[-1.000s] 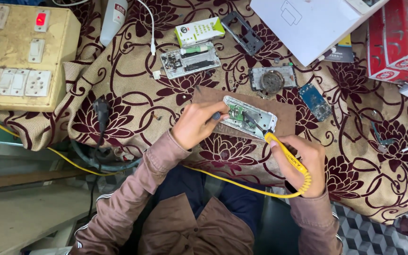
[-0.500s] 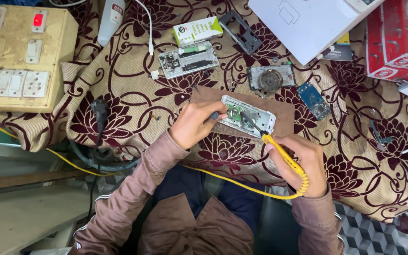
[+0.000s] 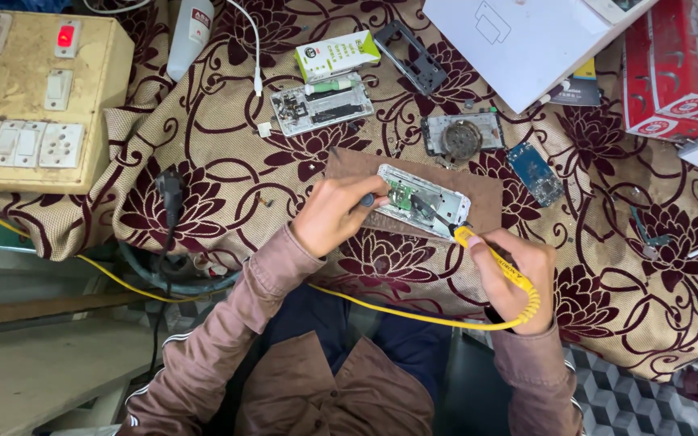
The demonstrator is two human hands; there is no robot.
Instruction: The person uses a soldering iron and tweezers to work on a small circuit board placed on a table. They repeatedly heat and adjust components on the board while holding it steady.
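The opened phone [image 3: 423,200] lies on a brown pad [image 3: 490,202] on the surface; it is steadied by the left hand [image 3: 334,211], pinched on a small tool; a yellow iron [image 3: 496,260] is gripped by the right hand [image 3: 517,278] — its tip at the board; soldering seems under way, the phone not yet closed.

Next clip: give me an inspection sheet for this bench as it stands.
Surface: floral cloth over the bench.
Job's things: opened phone on brown mat; yellow soldering iron tip at its board.
Clutter: second phone frame, small circuit board, white box.
Hands: left hand steadies the phone; right hand grips the iron.
Cables: yellow cord.
Surroundings: switchboard, lamp lit.
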